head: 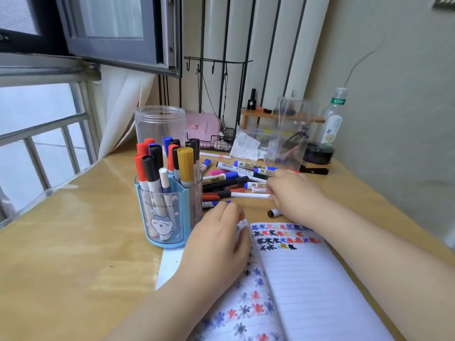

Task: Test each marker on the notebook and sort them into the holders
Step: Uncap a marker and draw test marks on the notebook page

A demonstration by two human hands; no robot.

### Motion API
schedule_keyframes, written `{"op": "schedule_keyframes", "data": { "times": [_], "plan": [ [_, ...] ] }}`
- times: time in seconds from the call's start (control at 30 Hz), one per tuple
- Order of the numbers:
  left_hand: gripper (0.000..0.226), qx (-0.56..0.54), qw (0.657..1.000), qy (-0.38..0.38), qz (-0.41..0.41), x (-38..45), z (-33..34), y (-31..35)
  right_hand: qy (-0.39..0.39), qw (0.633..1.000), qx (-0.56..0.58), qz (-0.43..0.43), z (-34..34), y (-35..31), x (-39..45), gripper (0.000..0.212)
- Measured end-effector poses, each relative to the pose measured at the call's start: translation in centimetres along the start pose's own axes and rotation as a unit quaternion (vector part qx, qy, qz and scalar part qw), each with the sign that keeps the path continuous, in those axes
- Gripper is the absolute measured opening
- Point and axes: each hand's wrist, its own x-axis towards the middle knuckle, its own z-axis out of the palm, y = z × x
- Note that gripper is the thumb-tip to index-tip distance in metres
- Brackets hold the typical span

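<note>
The open notebook (307,279) lies nearest on the wooden surface (73,242), its pages dotted with ink marks (red, blue, black). The left hand (216,244) rests flat on its left page, fingers relaxed. The right hand (293,193) reaches into the loose marker pile (234,179), fingers curled onto a white marker (248,195). The blue holder (165,212) stands left, full of markers; a clear jar (160,124) stands behind it.
</note>
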Motion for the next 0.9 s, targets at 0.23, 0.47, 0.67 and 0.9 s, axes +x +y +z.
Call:
{"op": "schedule_keyframes", "data": {
  "times": [0.23, 0.47, 0.67, 0.9],
  "plan": [
    [0.030, -0.025, 0.999, -0.014, 0.020, -0.6, -0.1, 1.9, -0.015, 0.788, 0.595, 0.161, -2.9, -0.2, -9.9, 0.016],
    [0.034, 0.010, 0.995, -0.052, 0.087, -1.6, 0.4, 3.7, 0.005, 0.614, 0.764, 0.197, -1.2, -1.9, -13.4, 0.018],
    [0.034, 0.030, 0.994, -0.055, 0.086, -1.4, 0.6, 3.3, 0.114, 0.805, 0.557, 0.168, -0.2, -0.7, -14.6, 0.027],
    [0.034, -0.001, 0.988, -0.091, 0.125, -1.5, 0.8, 3.3, 0.107, 0.950, 0.281, -0.080, 1.2, -0.2, -14.0, 0.034]
  ]
}}
